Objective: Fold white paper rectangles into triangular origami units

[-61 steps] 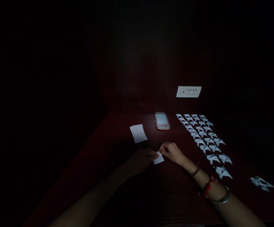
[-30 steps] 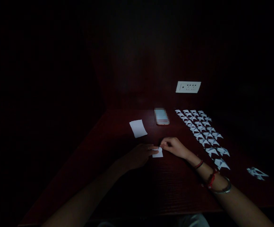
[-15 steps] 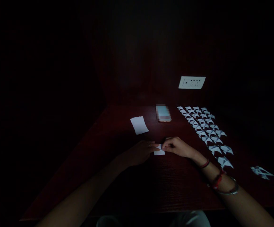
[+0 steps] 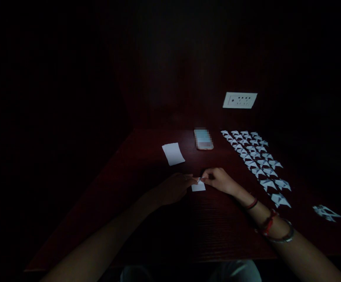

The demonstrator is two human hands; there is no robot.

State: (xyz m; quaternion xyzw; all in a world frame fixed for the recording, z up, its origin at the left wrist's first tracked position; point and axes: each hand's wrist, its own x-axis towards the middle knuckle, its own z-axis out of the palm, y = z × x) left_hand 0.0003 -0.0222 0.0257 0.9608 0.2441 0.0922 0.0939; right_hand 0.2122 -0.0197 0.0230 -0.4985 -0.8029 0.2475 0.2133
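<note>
The scene is very dim. A small white paper piece (image 4: pixel 198 187) lies on the dark red table (image 4: pixel 211 231), and both hands pinch its top edge. My left hand (image 4: pixel 175 188) grips it from the left with closed fingers. My right hand (image 4: pixel 220 180), with red bands and a metal bangle on its wrist, pinches it from the right. A stack of white paper slips (image 4: pixel 173 153) lies just beyond the hands.
Two rows of several folded white paper shapes (image 4: pixel 257 160) run along the right of the table, with one more folded shape (image 4: pixel 326 212) apart at the far right. A phone (image 4: pixel 203 139) lies at the back. A white wall socket (image 4: pixel 240 100) sits above it.
Both hands stay on the small paper piece, shifting their fingers along its top edge. The view has tilted slightly, so everything sits a little higher in the frame.
</note>
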